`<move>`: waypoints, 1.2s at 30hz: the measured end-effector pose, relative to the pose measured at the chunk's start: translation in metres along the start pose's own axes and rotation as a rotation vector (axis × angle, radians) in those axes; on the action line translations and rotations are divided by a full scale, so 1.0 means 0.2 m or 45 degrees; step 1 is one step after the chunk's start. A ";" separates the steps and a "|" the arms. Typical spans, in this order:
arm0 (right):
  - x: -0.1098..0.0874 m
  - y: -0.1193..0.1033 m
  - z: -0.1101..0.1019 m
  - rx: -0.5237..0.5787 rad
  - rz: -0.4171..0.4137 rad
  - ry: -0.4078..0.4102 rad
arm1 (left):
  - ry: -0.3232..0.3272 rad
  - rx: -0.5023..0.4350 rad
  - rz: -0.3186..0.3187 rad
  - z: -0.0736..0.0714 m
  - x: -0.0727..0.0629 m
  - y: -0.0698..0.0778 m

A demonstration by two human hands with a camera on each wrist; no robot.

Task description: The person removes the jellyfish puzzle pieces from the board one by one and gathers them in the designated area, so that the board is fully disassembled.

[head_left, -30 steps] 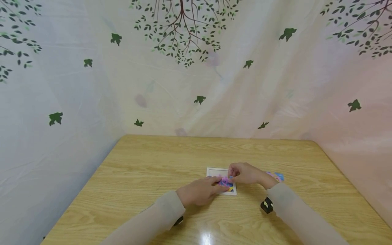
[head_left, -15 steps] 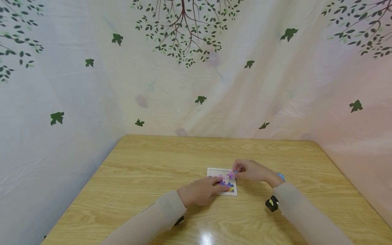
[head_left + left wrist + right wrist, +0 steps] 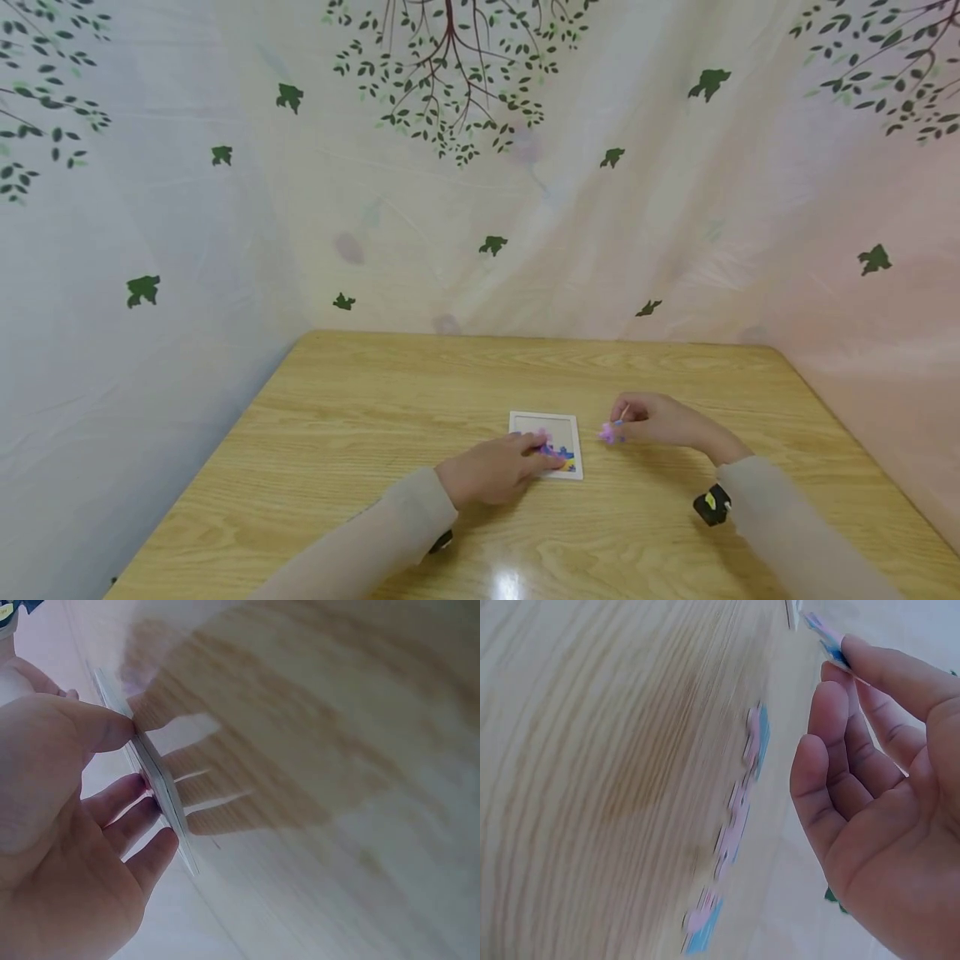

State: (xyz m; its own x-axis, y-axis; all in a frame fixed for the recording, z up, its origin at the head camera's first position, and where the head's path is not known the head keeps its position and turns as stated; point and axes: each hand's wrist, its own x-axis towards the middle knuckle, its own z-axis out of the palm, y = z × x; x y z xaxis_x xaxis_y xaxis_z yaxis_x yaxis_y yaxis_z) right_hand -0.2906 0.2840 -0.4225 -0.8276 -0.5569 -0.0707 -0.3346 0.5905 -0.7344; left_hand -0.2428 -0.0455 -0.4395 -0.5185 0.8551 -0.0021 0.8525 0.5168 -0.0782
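A white-framed puzzle tray [image 3: 577, 446] lies on the table, its lower part holding pink, blue and yellow pieces [image 3: 560, 458] and its upper part bare. My left hand [image 3: 491, 469] rests over the tray's lower left, its fingers spread on the pieces and covering some of them. In the left wrist view, its thumb and fingertips touch the thin tray [image 3: 161, 780]. Right of the tray, my right hand [image 3: 663, 423] pinches a pink and blue puzzle piece [image 3: 609, 432] between thumb and fingers, held apart from the tray.
Several loose pink and blue puzzle pieces [image 3: 735, 825] lie on the wooden table [image 3: 375, 392] below the right hand, as the right wrist view shows. A leaf-printed curtain [image 3: 420, 208] hangs behind the table and along its sides.
My right hand has lifted the pink and blue puzzle piece from the tray and carried it right, past the frame. The left hand stays in place on the tray.
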 end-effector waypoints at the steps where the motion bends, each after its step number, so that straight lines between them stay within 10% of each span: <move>1: -0.02 0.01 -0.01 0.007 0.011 0.006 | -0.001 0.003 -0.003 0.00 0.00 0.00; 36: -0.44 0.32 -0.16 0.009 0.242 0.096 | -0.066 0.020 -0.056 0.01 0.02 0.00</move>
State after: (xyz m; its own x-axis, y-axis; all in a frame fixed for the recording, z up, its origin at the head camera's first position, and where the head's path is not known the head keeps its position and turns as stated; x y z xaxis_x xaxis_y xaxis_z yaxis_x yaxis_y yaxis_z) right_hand -0.2541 0.3893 -0.4405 -0.9070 -0.3904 -0.1581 -0.1661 0.6765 -0.7174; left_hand -0.2443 -0.0422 -0.4413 -0.5587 0.8279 -0.0502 0.8278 0.5529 -0.0948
